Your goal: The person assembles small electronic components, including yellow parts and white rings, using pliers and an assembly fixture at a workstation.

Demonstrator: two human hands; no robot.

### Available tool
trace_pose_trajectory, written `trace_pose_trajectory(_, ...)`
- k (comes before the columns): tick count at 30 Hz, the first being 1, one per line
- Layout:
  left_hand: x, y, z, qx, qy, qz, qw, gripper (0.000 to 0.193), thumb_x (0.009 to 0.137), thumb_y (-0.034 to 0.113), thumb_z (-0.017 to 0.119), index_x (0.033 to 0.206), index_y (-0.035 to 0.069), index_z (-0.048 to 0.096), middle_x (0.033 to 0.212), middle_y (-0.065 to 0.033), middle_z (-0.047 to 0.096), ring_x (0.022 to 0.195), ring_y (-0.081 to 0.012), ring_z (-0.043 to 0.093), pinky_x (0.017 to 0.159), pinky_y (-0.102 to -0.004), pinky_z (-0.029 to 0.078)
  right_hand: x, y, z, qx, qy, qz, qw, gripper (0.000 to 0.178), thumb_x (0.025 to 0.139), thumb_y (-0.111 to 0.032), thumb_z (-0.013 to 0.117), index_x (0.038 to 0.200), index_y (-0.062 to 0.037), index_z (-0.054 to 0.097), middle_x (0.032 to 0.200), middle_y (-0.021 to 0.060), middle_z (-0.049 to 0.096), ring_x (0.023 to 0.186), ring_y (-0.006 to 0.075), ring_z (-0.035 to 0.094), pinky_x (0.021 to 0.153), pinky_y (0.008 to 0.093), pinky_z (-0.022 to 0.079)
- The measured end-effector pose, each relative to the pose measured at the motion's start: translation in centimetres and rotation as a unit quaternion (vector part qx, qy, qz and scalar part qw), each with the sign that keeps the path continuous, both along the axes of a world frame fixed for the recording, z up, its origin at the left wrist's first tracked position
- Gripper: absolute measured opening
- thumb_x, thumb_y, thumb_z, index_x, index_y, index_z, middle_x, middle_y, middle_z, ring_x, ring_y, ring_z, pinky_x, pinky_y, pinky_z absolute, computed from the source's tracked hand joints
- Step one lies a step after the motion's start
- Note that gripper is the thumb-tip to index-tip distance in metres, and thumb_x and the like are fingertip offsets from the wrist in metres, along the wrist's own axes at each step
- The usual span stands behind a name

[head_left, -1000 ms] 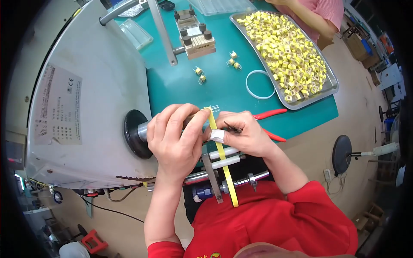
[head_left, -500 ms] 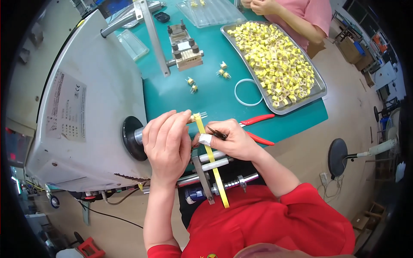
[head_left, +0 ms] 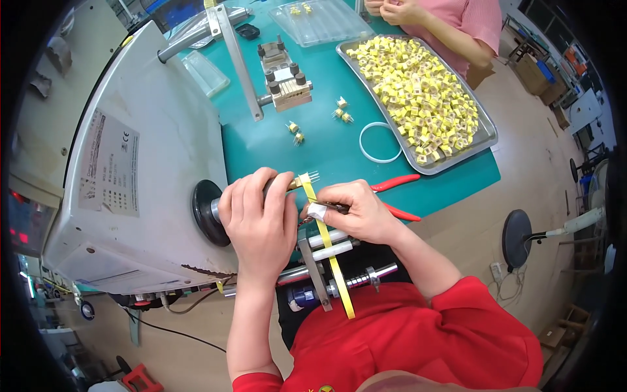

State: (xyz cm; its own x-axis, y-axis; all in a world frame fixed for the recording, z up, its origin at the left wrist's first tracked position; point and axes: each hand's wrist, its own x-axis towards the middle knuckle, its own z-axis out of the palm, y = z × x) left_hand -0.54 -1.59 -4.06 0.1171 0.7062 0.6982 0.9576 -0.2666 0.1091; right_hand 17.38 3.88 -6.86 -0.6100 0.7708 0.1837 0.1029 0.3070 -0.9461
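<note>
My left hand (head_left: 261, 212) curls its fingers round a small pinned bobbin (head_left: 302, 181), in front of the machine's spindle. A yellow tape (head_left: 332, 251) runs from the bobbin down over white rollers (head_left: 330, 250) towards my red shirt. Close on the right, my right hand (head_left: 362, 209) is closed on a small dark metal tool (head_left: 336, 206) lying across the tape; its exact kind is unclear. White wrapping (head_left: 316, 212) covers that thumb. Red-handled pliers (head_left: 395, 183) lie just beyond the right hand, partly hidden by it.
A grey machine (head_left: 144, 157) stands at left with a metal arm (head_left: 238, 65) over the green table (head_left: 281, 147). At the back right, a metal tray (head_left: 486, 134) holds many yellow coils. Loose coils (head_left: 298, 138) and a white ring (head_left: 361, 144) lie nearby. A co-worker's hands (head_left: 395, 12) show beyond.
The dark tool in my right hand has turned flatter and lies closer across the tape. My left hand stays at the bobbin. The whole view has shifted slightly.
</note>
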Motion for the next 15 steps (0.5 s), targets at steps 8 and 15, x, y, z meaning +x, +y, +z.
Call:
trace_pose_trajectory(8,-0.3,1.0,1.9,-0.09,0.0,-0.02,0.996,0.024,0.073,0.017,0.077,0.092,0.009,0.063,0.091,-0.0045,0.063,0.085,-0.0233,0.06,0.083,-0.0393,0.045,2.2,0.1,1.0,0.086,-0.037,-0.018,0.995,0.019,0.094,-0.01,0.058,0.104,0.0027,0.069,0.088,0.0123,0.068,0.075,0.0197,0.068,0.068,0.0311,0.053)
trace_pose_trajectory(15,-0.6,-0.7,0.7,-0.064,-0.044,-0.031,0.996,0.049,0.068,0.022,0.083,0.115,0.016,0.069,0.113,-0.0017,0.06,0.108,-0.0234,0.056,0.1,-0.0413,0.038,3.0,1.2,2.4,0.387,-0.224,-0.104,0.889,0.03,0.087,-0.028,0.072,0.092,-0.0014,0.059,0.079,0.01,0.057,0.075,0.0276,0.058,0.064,0.0359,0.048)
